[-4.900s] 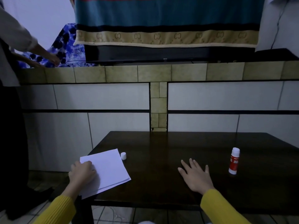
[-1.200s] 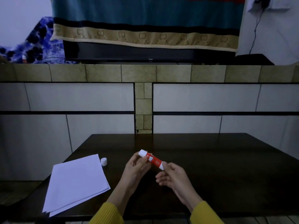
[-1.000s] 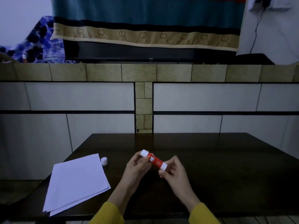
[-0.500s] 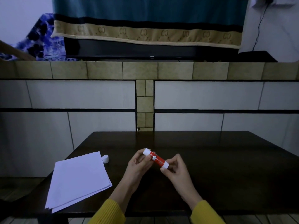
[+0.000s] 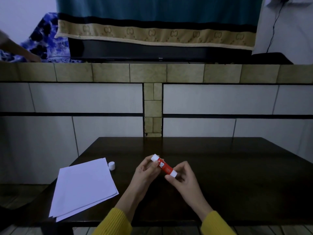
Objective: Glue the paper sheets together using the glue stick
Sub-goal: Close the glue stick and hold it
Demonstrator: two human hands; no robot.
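A red glue stick (image 5: pixel 164 165) with white ends lies slanted in the air above the dark table (image 5: pixel 237 167), held between both hands. My left hand (image 5: pixel 145 173) pinches its upper white end. The lower white end sits between the fingers and thumb of my right hand (image 5: pixel 183 179). A loose stack of white paper sheets (image 5: pixel 83 187) lies on the table's front left corner, apart from both hands. Beside the stack's far corner stands a small white cap (image 5: pixel 111 165).
A tiled ledge (image 5: pixel 152 72) and tiled wall rise just behind the table. On the ledge are a dark screen under a striped cloth (image 5: pixel 155 33) and a blue patterned fabric (image 5: pixel 45 43). Another person's hand (image 5: pixel 32 57) rests on the ledge at far left.
Earlier the glue stick stood on the table at the right, with my left hand on the paper. Now both hands hold it above the table; in the last second it barely shifted.
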